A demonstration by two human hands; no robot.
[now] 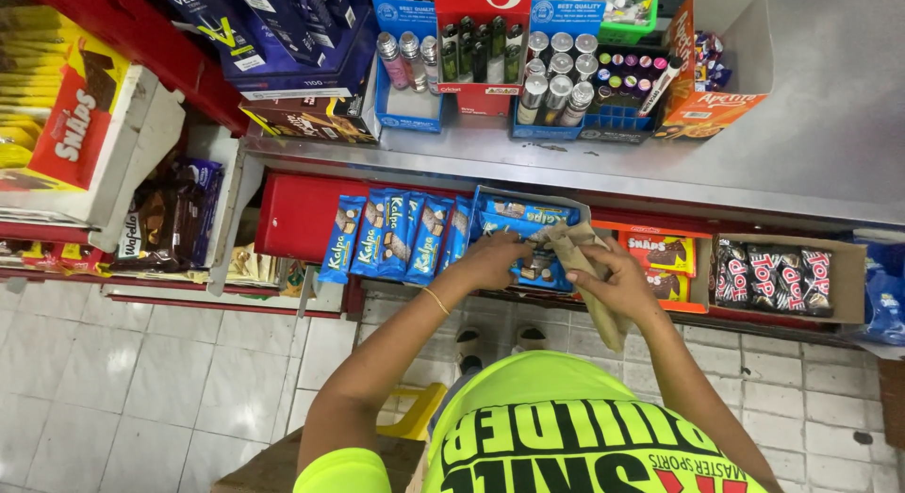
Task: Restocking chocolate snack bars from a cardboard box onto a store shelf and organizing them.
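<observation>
We see the left hand (pixel 492 260) resting with curled fingers on the blue wafer packets (pixel 528 267) inside an open display box (pixel 490 199) on the lower shelf (pixel 292 215). The right hand (pixel 617 284) is closed around a brown cloth (pixel 589 276) that drapes over the box's front. Just beside lies a row of blue wafer bars (pixel 391 237); dark chocolate bars (pixel 773 276) sit farther right.

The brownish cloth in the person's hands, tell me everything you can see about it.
The cloth is a dull tan-brown rag, soft and crumpled, looking like worn fabric. It is bunched at the top, over a cardboard box of blue snack packs on the shelf, and hangs in a long fold toward the floor. The right hand grips its middle; the left hand is at its upper end by the box. Whether it is damp cannot be told.
</observation>
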